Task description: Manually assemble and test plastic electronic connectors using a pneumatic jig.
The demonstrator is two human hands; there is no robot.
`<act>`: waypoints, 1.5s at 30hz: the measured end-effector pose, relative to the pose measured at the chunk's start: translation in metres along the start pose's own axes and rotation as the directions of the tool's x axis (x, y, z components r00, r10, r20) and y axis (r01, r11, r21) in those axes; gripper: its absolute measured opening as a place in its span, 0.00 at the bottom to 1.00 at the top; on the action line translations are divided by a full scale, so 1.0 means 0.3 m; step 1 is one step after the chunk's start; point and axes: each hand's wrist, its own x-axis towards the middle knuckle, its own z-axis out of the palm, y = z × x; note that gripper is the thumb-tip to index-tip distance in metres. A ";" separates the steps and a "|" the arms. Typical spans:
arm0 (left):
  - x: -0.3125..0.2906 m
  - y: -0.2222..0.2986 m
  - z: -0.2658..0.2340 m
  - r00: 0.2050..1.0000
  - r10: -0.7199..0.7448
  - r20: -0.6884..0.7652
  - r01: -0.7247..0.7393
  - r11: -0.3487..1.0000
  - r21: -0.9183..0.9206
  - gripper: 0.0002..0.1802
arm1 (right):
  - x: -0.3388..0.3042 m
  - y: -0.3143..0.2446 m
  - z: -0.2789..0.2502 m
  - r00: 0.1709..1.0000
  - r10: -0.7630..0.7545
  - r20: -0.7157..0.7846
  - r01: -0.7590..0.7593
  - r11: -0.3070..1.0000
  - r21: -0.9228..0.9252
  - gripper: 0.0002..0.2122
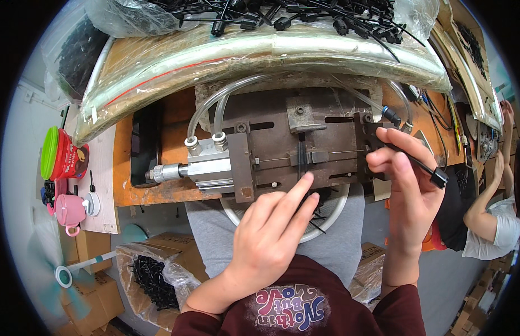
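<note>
A dark metal clamping fixture point(271, 148) sits at the table's front edge, with a silver air cylinder point(211, 171) at its left end. A thin black plastic stem point(301, 151) lies upright across its middle, beside a small steel block. My left hand point(268, 229) has its fingers stretched toward this stem, the index fingertip at its lower end; the thumb is hidden. At the fixture's right end, my raised right hand point(408, 179) pinches another black stem with a knobbed end point(438, 178). The knob sticks out to the right of the fingers.
Above the fixture, a plastic-wrapped tray point(271, 50) carries a heap of black stems point(327, 17). Clear air hoses point(232, 87) arch behind the fixture. A phone point(146, 145), pink cup point(69, 208) and red tub point(69, 154) stand left. Another person's arm point(489, 196) is at right.
</note>
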 end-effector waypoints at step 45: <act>-0.054 0.019 -0.069 0.968 -0.195 -0.160 0.134 0.935 -0.327 0.24 | -0.079 0.025 0.115 0.847 -0.101 0.521 0.489 0.532 -0.691 0.11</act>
